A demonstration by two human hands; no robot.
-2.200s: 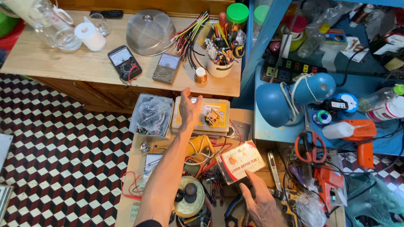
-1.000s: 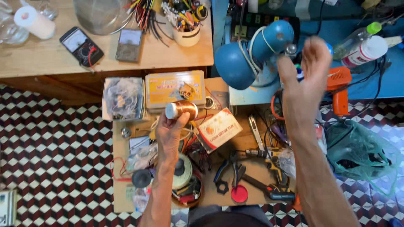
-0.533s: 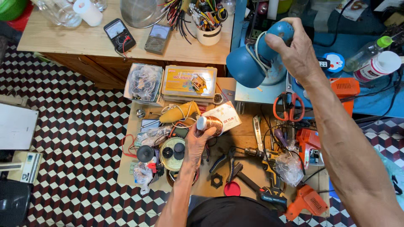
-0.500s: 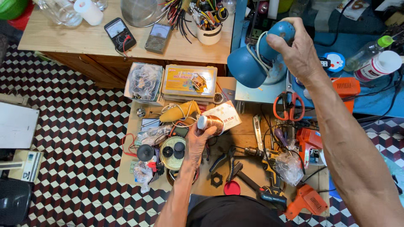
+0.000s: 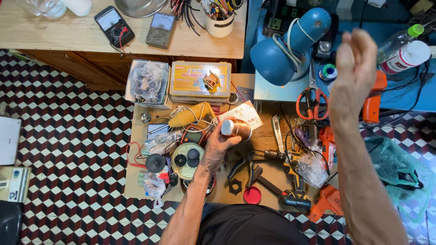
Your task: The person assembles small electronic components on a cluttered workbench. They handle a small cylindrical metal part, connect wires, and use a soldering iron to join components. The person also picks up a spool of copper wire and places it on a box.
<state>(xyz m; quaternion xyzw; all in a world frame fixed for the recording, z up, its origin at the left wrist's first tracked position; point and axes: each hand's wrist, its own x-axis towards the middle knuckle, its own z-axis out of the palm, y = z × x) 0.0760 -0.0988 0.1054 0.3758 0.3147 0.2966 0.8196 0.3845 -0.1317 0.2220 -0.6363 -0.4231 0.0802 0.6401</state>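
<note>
While the left hand point(image 5: 217, 146) grips a copper wire spool point(image 5: 236, 129) upright for unwinding, the right hand point(image 5: 355, 68) hangs open and empty beside the blue lamp point(image 5: 290, 45).

- A spool point(image 5: 236, 129) wound with glossy copper-coloured wire is held in the left hand point(image 5: 221, 144).
- The desk lamp point(image 5: 290, 45) is finished in smooth blue, probably painted metal.
- Matt bare wood is seen on the bench top point(image 5: 59, 36).
- The scissors point(image 5: 310, 99) are handled in orange plastic.
</note>
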